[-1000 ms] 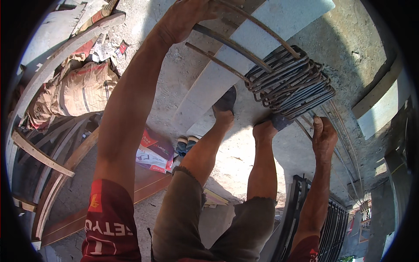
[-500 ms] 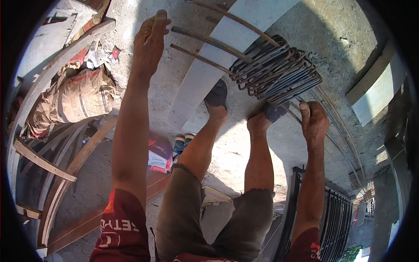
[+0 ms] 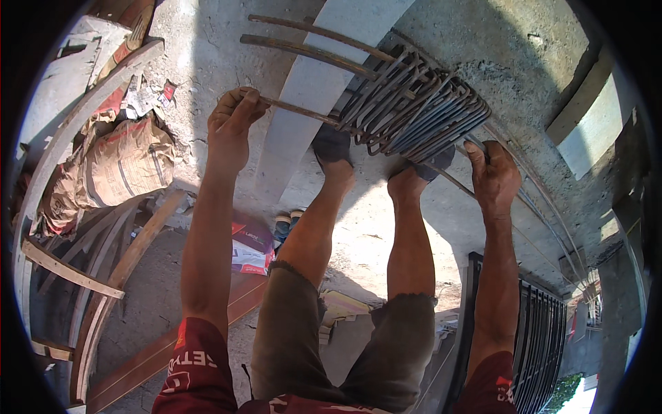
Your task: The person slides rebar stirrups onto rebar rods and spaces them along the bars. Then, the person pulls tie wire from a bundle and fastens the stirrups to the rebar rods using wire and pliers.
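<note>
A bundle of bent rectangular steel stirrups [image 3: 429, 114] is strung on several long rusty steel bars. My left hand [image 3: 231, 131] is closed round the free left end of the nearest bar [image 3: 300, 110]. Two other bar ends [image 3: 296, 50] stick out beyond it, untouched. On the opposite side of the bundle, my right hand [image 3: 496, 181] has its thumb and fingers curled at a steel bar [image 3: 525, 200] close to the last stirrups. Its grip is partly hidden by the hand itself.
A pale board [image 3: 293, 110] lies under the bars. Crumpled paper sacks [image 3: 127, 162] and curved wooden pieces [image 3: 72, 269] lie at the left. A black metal grille [image 3: 534, 338] stands at the lower right. My feet [image 3: 333, 146] are just below the stirrups.
My left hand has come down and taken hold of the nearest bar's end. The stirrups and bars appear shifted left and up in view. My right hand stays near the bundle's right side.
</note>
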Demonstrator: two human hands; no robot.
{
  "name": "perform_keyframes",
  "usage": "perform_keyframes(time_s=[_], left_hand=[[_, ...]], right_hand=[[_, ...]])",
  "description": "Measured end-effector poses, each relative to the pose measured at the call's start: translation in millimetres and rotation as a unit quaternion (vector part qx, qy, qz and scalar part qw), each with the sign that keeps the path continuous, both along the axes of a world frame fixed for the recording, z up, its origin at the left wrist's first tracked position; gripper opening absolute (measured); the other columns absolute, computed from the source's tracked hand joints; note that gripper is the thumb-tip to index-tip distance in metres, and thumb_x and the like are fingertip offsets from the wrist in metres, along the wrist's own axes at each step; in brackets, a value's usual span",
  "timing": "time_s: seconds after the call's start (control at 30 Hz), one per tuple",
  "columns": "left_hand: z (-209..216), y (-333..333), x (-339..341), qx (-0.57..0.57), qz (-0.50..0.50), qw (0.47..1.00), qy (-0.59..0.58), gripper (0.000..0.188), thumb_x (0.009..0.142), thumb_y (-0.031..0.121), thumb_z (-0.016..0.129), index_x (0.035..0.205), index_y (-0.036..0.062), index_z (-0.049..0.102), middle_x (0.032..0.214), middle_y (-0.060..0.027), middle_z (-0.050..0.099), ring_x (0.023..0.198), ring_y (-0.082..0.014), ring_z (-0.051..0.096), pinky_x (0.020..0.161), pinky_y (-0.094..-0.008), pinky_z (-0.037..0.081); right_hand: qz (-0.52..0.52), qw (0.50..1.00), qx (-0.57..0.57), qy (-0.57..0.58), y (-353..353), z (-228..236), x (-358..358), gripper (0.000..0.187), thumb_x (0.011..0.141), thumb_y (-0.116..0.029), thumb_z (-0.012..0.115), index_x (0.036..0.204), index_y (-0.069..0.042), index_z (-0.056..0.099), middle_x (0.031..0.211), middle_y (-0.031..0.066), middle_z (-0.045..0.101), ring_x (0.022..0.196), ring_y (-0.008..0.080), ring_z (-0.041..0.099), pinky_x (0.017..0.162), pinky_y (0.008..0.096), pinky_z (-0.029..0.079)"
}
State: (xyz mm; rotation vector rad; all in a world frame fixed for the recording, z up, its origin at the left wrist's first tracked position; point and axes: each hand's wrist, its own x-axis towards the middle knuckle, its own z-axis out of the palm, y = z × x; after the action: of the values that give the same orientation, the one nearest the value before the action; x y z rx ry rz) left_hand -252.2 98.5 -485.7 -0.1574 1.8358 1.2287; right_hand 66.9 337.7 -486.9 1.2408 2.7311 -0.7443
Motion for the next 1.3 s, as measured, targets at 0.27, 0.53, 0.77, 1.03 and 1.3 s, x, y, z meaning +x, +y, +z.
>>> perform_keyframes(time_s=[0.27,0.53,0.77,1.03,1.3], left_hand=[[13.4,29.0,24.5,-0.203,-0.065,0.918,0.333,0.041,0.086,0.029,0.064,0.109,-0.0037,0.054,0.106,-0.0122,0.054,0.091,-0.0184,0.052,0.081,-0.0340,0.044],[15.4,44.0,70.5,-0.146,-0.356,0.715,0.584,0.022,0.077,0.019,0.070,0.097,0.0113,0.063,0.098,-0.0063,0.059,0.097,-0.0269,0.052,0.089,-0.0405,0.035],[20.5,44.9,96.5,-0.092,-0.469,0.682,0.553,0.021,0.079,0.022,0.066,0.098,0.0136,0.063,0.102,-0.0050,0.054,0.100,-0.0276,0.049,0.087,-0.0443,0.033],[28.4,30.0,152.2,-0.121,-0.268,0.857,0.423,0.057,0.082,0.033,0.063,0.123,-0.0025,0.044,0.116,-0.0208,0.042,0.110,-0.0330,0.041,0.094,-0.0469,0.031],[-22.3,86.8,189.7,0.225,0.283,0.919,-0.157,0.074,0.084,0.063,0.050,0.129,0.0058,0.040,0.125,-0.0081,0.050,0.117,-0.0192,0.046,0.102,-0.0365,0.035]], right_hand=[[-0.017,1.000,-0.018,0.006,-13.2,3.8,0.2,0.033,0.077,-0.036,0.069,0.082,-0.005,0.062,0.071,0.0100,0.059,0.066,0.0288,0.057,0.064,0.0401,0.044],[-0.047,0.997,0.056,0.030,-27.5,-0.1,8.0,0.033,0.080,-0.028,0.067,0.106,-0.009,0.060,0.095,0.0110,0.057,0.089,0.0285,0.054,0.080,0.0421,0.040],[-0.039,0.992,0.081,0.094,-68.3,26.6,-24.5,0.045,0.072,-0.037,0.073,0.108,-0.013,0.059,0.116,0.0091,0.051,0.109,0.0262,0.048,0.090,0.0473,0.034],[0.028,0.995,-0.002,0.095,-52.8,26.4,-94.3,0.084,0.060,-0.047,0.079,0.130,-0.016,0.044,0.131,0.0131,0.044,0.128,0.0319,0.033,0.100,0.0567,0.024],[0.058,0.997,-0.029,0.035,-24.3,13.7,-94.8,0.092,0.062,-0.061,0.072,0.133,-0.012,0.041,0.135,0.0145,0.042,0.118,0.0322,0.045,0.094,0.0533,0.031]])
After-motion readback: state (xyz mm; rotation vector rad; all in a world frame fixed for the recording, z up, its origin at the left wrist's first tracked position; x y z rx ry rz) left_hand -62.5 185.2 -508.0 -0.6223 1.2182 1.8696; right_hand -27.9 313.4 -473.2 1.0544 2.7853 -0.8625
